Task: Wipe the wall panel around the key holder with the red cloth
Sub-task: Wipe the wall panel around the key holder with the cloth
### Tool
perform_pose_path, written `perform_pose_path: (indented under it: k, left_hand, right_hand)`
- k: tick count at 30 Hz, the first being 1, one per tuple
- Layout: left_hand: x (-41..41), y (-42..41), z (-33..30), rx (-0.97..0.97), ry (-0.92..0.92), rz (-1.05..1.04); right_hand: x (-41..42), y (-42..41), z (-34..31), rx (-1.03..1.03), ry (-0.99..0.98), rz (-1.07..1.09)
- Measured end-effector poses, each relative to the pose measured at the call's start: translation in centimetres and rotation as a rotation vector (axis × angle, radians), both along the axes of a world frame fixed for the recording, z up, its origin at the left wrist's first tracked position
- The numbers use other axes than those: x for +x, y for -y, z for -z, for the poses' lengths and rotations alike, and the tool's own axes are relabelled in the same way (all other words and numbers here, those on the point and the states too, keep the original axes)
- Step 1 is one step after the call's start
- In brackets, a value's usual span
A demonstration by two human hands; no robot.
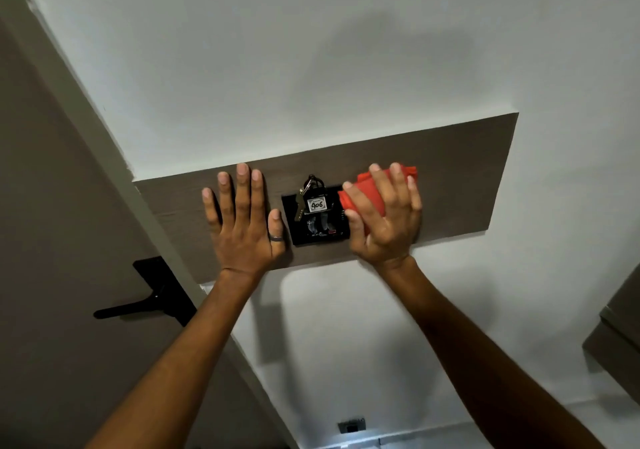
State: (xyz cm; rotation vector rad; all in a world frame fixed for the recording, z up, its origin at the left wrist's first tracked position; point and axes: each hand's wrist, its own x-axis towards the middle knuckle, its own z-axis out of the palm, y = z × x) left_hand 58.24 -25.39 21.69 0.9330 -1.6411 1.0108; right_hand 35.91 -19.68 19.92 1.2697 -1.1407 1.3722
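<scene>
A long brown wood-grain wall panel (460,174) runs across the white wall. At its middle sits a black key holder (313,233) with a key and a white tag marked 406 (317,205) in it. My right hand (386,220) presses a folded red cloth (363,199) flat on the panel, touching the holder's right edge. My left hand (242,220) lies flat on the panel just left of the holder, fingers spread, a ring on the thumb, holding nothing.
A brown door (52,240) with a black lever handle (138,304) stands at the left beside the door frame. A wall socket (351,426) sits low on the white wall. A brown furniture edge (620,327) shows at the right.
</scene>
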Motion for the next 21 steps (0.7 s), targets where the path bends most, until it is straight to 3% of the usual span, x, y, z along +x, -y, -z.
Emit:
perform_pose_path:
  k: [3,5,11,16,21]
  left_hand:
    - [-0.1,-0.2,0.0,-0.005,-0.003,0.026]
    - [0.0,0.2,0.3,-0.004,-0.001,0.026]
    - [0.0,0.3,0.5,-0.013,-0.004,0.008]
    - [0.0,0.1,0.3,-0.018,-0.009,0.0]
    - [0.0,0.2,0.2,-0.026,-0.002,-0.012]
  right_hand:
    - [2.3,0.7,-0.6,-0.02,0.245,-0.005]
    - [3.6,1.4,0.3,-0.016,0.264,0.001]
    - [-0.7,0.6,7.1,0.004,-0.145,0.092]
    - [1.5,0.4,6.9,0.024,0.041,-0.057]
    - [-2.2,0.4,5.8,-0.003,-0.225,0.0]
